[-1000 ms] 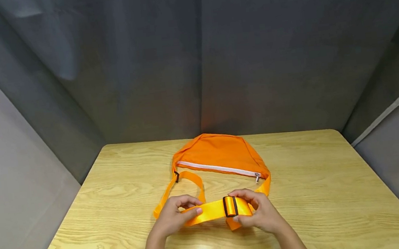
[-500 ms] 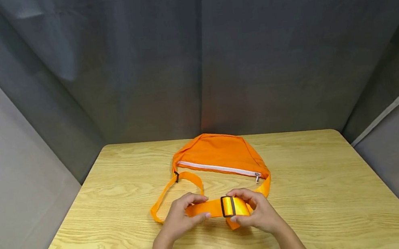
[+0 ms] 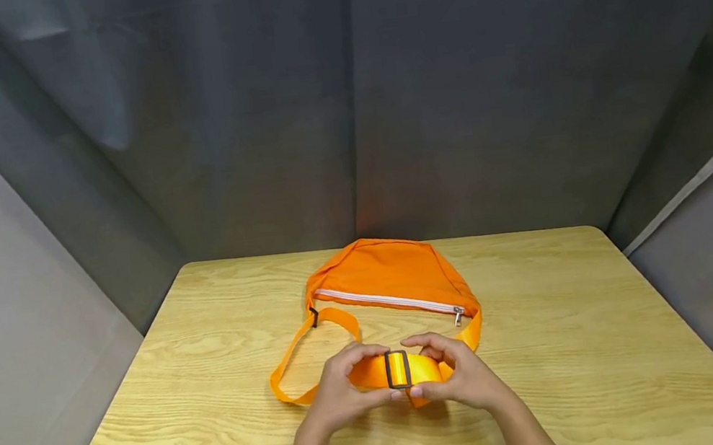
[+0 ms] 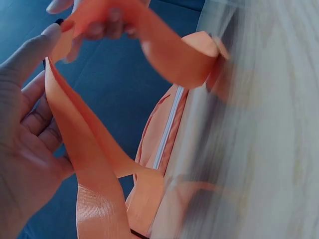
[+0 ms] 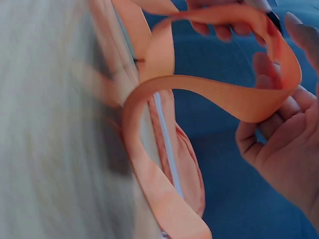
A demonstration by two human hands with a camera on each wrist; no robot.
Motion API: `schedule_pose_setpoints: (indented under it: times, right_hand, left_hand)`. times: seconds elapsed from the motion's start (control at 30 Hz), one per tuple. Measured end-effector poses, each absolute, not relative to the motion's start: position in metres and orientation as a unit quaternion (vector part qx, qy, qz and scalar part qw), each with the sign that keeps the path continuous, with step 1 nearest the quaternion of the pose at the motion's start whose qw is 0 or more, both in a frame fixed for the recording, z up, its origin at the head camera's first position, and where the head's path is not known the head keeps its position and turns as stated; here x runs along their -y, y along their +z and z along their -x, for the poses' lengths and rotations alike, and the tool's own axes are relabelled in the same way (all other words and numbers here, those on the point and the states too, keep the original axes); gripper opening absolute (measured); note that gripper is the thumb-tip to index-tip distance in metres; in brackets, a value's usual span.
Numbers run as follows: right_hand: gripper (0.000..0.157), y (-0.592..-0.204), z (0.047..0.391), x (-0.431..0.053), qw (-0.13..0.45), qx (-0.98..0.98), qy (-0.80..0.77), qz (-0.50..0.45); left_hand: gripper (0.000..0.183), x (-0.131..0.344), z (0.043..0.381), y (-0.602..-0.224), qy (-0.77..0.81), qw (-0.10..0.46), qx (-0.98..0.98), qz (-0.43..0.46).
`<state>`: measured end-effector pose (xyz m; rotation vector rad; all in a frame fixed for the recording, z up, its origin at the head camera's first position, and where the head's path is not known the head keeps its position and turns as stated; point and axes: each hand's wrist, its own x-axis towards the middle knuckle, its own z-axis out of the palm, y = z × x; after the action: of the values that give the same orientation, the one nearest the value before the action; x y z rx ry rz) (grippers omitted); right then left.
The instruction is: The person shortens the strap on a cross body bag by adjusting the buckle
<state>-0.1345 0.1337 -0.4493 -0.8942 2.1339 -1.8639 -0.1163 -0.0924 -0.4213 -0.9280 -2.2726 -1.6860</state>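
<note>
An orange waist bag (image 3: 390, 270) with a white zipper (image 3: 391, 301) lies on the table, its strap running toward the hands. My left hand (image 3: 341, 391) pinches a black slider buckle (image 3: 407, 369) at its left side, thumb at the lower edge and fingers above. The left wrist view shows the strap (image 4: 94, 164) hanging past this palm. My right hand (image 3: 464, 374) holds the looped strap (image 3: 424, 368) just right of the buckle, with thumb and index tips near the buckle's right corners. In the right wrist view, fingers curl behind the loop (image 5: 259, 102).
The wooden table (image 3: 578, 344) extends to both sides. A second black slider (image 3: 314, 317) sits at the bag's left end, beside a loose strap loop (image 3: 281, 372). Dark curtains (image 3: 254, 117) rise behind the far edge.
My left hand has moved right along the strap to the buckle. The buckle has shifted slightly left and turned to face the camera. My right hand has barely moved; the bag has stayed put.
</note>
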Motion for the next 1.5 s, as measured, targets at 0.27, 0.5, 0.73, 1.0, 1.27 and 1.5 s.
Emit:
schedule_pose_setpoints:
  times: [0.27,0.5,0.73,1.0,1.27,1.5]
  right_hand:
    - [0.012,-0.441,0.135,-0.141,0.055,-0.740,-0.604,0.291]
    - [0.005,-0.443,0.132,-0.135,0.021,-0.732,-0.634,0.247]
    - [0.003,-0.446,0.132,-0.129,0.020,-0.700,-0.671,0.243]
    - [0.004,-0.449,0.133,-0.125,0.027,-0.685,-0.684,0.247]
    - [0.010,-0.445,0.134,-0.132,0.050,-0.691,-0.680,0.239]
    - [0.008,-0.442,0.138,-0.131,0.040,-0.681,-0.688,0.247]
  left_hand:
    - [0.051,0.094,0.117,-0.421,-0.565,0.078,0.760,0.313]
    - [0.048,0.090,0.117,-0.418,-0.545,0.103,0.765,0.328]
    - [0.048,0.090,0.123,-0.431,-0.531,0.117,0.773,0.327]
    - [0.049,0.088,0.137,-0.451,-0.525,0.111,0.779,0.325]
    - [0.053,0.091,0.138,-0.451,-0.523,0.125,0.778,0.325]
    - [0.053,0.088,0.136,-0.436,-0.520,0.129,0.781,0.321]
